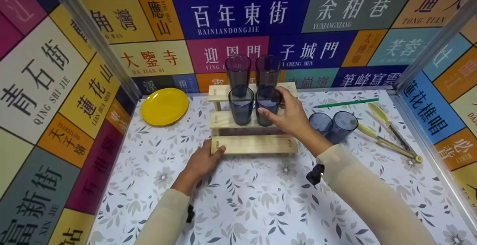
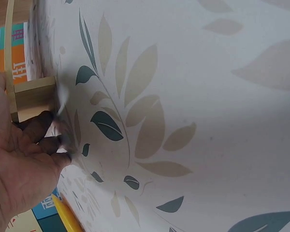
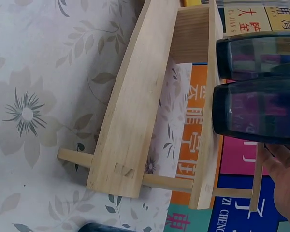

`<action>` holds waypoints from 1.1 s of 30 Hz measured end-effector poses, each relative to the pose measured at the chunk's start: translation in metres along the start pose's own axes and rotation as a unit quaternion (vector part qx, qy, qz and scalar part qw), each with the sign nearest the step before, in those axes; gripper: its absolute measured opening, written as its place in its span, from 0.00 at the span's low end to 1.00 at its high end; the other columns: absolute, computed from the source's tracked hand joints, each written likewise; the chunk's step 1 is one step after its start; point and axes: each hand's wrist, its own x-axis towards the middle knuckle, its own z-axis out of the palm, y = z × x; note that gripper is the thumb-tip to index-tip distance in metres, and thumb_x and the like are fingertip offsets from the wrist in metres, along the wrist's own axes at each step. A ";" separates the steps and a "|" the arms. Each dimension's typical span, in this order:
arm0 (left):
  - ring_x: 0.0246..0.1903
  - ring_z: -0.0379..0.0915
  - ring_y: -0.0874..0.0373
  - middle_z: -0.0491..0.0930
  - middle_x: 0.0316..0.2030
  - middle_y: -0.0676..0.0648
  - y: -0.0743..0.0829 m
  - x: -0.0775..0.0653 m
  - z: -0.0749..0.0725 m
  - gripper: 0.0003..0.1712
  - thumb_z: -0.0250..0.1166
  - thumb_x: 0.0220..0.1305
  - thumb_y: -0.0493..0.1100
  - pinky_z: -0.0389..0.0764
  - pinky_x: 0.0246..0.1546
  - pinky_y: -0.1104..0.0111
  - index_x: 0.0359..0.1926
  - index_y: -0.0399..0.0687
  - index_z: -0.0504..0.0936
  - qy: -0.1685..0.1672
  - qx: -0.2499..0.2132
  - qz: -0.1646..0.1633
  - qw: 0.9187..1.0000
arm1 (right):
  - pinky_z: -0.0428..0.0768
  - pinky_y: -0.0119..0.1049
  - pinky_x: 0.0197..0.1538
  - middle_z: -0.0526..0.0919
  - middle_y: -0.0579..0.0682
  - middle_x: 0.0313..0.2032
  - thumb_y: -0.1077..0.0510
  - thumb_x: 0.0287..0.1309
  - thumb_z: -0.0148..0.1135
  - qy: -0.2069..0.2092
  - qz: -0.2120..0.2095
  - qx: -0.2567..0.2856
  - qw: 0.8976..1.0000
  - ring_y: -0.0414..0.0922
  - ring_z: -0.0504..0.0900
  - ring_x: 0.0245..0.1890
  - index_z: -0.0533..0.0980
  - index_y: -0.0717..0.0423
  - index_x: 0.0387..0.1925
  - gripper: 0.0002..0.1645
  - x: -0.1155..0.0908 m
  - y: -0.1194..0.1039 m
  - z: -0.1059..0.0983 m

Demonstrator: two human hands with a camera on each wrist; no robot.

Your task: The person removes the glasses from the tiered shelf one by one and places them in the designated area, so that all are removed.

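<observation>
A wooden three-step rack [image 1: 253,144] stands on the table, its lowest step bare. My left hand [image 1: 201,161] grips the left end of that step, thumb on top and fingers round the side. On the middle step, my right hand [image 1: 292,116] holds a dark blue glass [image 1: 266,107] between thumb and fingers. This glass [image 3: 256,111] sits upright against the step in the right wrist view. To its left stands a matching glass [image 1: 241,107]. Two more tall glasses, one at the left [image 1: 238,70] and one at the right [image 1: 268,68], are on the top step.
Right of the rack stand two blue glasses, one smaller in view [image 1: 319,121] and one beside it [image 1: 340,127]. Beyond them lie a green stick [image 1: 346,103] and yellow-tipped tongs [image 1: 395,148]. A yellow plate [image 1: 164,107] lies at the left. Sign-covered walls [image 1: 242,14] enclose the table.
</observation>
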 end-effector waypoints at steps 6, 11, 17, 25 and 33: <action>0.80 0.65 0.30 0.68 0.82 0.32 0.001 -0.001 0.000 0.54 0.49 0.79 0.80 0.66 0.81 0.38 0.89 0.53 0.54 -0.004 0.001 -0.007 1.000 | 0.88 0.52 0.63 0.87 0.61 0.60 0.37 0.59 0.84 0.031 0.002 -0.001 1.000 0.56 0.89 0.61 0.72 0.59 0.75 0.53 0.000 -0.001 0.009; 0.81 0.64 0.30 0.67 0.82 0.32 0.001 -0.001 0.000 0.54 0.49 0.79 0.80 0.65 0.82 0.39 0.89 0.54 0.54 -0.004 0.000 -0.008 1.000 | 0.88 0.53 0.64 0.86 0.61 0.61 0.36 0.58 0.85 0.051 0.013 0.008 0.999 0.57 0.89 0.61 0.71 0.57 0.75 0.53 -0.002 0.000 0.015; 0.80 0.65 0.30 0.67 0.82 0.32 0.001 -0.001 0.000 0.54 0.49 0.79 0.81 0.64 0.82 0.39 0.89 0.54 0.55 -0.003 -0.003 -0.011 1.000 | 0.87 0.53 0.60 0.88 0.58 0.58 0.34 0.58 0.84 0.066 0.012 0.004 0.998 0.55 0.89 0.56 0.72 0.53 0.76 0.53 -0.002 -0.001 0.019; 0.81 0.62 0.29 0.66 0.82 0.31 0.000 -0.001 0.001 0.56 0.50 0.78 0.81 0.64 0.82 0.38 0.89 0.52 0.54 -0.002 -0.002 -0.015 1.000 | 0.85 0.50 0.52 0.89 0.58 0.55 0.37 0.58 0.85 0.081 -0.010 -0.007 0.997 0.54 0.89 0.48 0.74 0.55 0.74 0.51 -0.003 0.000 0.019; 0.78 0.68 0.28 0.72 0.78 0.29 -0.002 0.001 0.001 0.53 0.51 0.80 0.78 0.69 0.79 0.38 0.87 0.48 0.58 0.011 0.002 0.019 1.000 | 0.85 0.49 0.47 0.90 0.61 0.51 0.40 0.55 0.88 0.091 -0.043 -0.013 0.995 0.53 0.89 0.44 0.76 0.60 0.71 0.50 -0.003 0.002 0.016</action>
